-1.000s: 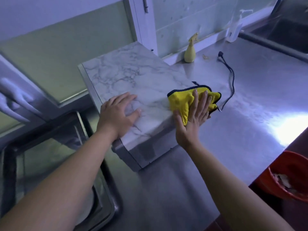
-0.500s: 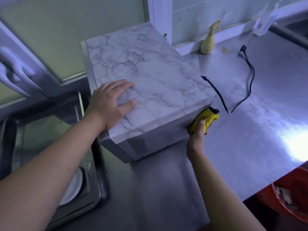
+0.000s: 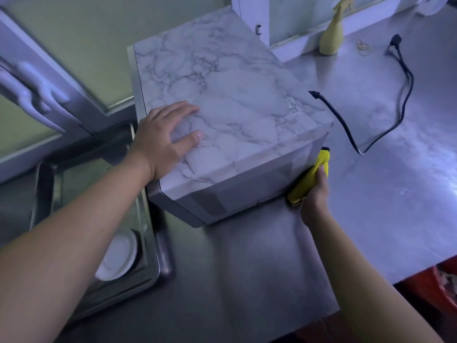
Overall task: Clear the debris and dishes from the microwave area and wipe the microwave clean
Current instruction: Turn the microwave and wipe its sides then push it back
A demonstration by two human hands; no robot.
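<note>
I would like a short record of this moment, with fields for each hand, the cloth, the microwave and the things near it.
left hand: rests flat on the marble-patterned top of the microwave
right hand: grips the yellow cloth
yellow cloth: bunched, pressed against the microwave's side near its lower corner
power cord: lies loose on the counter, plug not in a socket
sink: left of the microwave, holds a white plate
spray bottle: upright by the back wall
red bin: at the counter's edge, partly in view
</note>
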